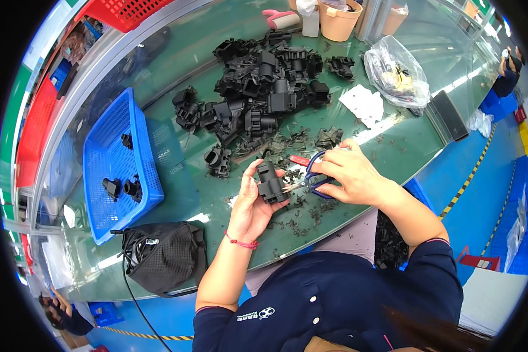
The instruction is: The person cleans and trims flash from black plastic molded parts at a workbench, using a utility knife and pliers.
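Observation:
My left hand (252, 202) is closed around a black moulded plastic part (270, 183), with the thumb along its left side and fingertips under its lower end. In my right hand (352, 174) is a pair of scissors-like snips (315, 176) with dark blue loop handles. Their blades point left and meet the right side of the part; whether they touch it I cannot tell. A red-handled tool (300, 160) lies just beyond the snips. Black trimmings (302, 214) are scattered on the green table (358, 202) under both hands.
A large heap of black plastic parts (264, 88) lies beyond my hands. To the left stands a blue basket (152, 170) with several parts inside, and a black bag (167, 258) nearer me. A clear plastic bag (396, 70) and a dark flat device (450, 116) lie right.

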`<state>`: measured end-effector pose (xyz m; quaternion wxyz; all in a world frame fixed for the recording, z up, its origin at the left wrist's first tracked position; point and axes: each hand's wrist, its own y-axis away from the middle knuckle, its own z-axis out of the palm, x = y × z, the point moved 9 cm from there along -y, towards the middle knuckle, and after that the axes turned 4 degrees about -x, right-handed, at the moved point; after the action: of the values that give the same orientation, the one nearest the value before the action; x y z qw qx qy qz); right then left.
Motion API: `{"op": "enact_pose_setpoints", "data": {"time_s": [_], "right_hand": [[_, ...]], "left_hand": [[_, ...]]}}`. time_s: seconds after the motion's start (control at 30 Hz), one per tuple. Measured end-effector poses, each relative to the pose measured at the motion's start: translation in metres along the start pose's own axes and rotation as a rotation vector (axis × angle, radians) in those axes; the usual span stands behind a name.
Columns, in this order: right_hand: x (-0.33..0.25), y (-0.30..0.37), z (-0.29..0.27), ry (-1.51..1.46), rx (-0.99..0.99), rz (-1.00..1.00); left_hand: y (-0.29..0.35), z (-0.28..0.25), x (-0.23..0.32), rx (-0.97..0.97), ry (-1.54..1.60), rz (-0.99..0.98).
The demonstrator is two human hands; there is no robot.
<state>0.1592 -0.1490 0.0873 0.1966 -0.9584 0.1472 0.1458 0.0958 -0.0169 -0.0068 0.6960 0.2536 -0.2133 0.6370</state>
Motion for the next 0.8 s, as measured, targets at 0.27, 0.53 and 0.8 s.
{"op": "enact_pose_setpoints", "data": {"time_s": [0.27,0.53,0.8], "right_hand": [[-0.006,-0.007,0.001,0.025,-0.069,0.001],[-0.009,-0.006,0.001,0.084,-0.046,-0.036],[0.005,0.0,-0.008,-0.038,0.063,0.043]], "left_hand": [[0.001,0.0,0.001,-0.001,-0.031,-0.005],[-0.001,-0.001,-0.003,-0.004,-0.045,-0.027],[0.0,0.0,-0.002,-0.028,-0.032,-0.02]]}}
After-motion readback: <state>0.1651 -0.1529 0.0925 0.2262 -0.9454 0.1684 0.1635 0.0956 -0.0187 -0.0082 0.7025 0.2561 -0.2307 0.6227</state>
